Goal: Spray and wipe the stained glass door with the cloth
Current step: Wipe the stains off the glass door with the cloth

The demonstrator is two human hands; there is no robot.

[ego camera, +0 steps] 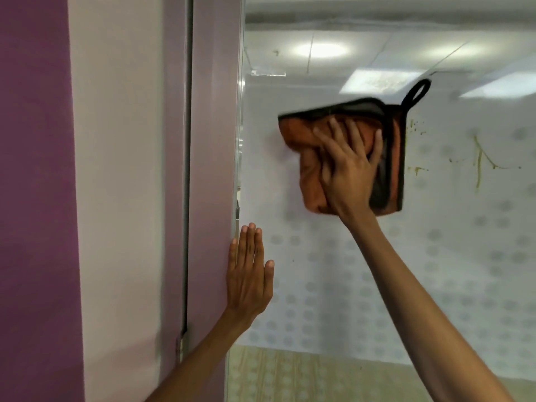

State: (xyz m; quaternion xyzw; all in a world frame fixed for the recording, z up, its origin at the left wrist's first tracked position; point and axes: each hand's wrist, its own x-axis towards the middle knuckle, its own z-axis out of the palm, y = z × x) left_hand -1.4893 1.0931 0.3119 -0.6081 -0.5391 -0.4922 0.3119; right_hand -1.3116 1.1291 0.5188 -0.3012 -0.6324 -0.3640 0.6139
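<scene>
The frosted glass door [420,256] with a dotted pattern fills the right of the view. Yellow-brown stains [478,161] streak it at the upper right. An orange cloth [304,140] with dark edging and a hanging loop is pressed flat on the glass, left of the stains. My right hand [345,169] lies on the cloth with fingers spread, holding it against the glass. My left hand [249,274] rests flat and open on the door's left edge, lower down. No spray bottle is in view.
A pale pink door frame [214,140] stands left of the glass, with a dark gap [188,169] beside it. A purple wall [34,198] is at the far left. Ceiling lights reflect in the upper glass.
</scene>
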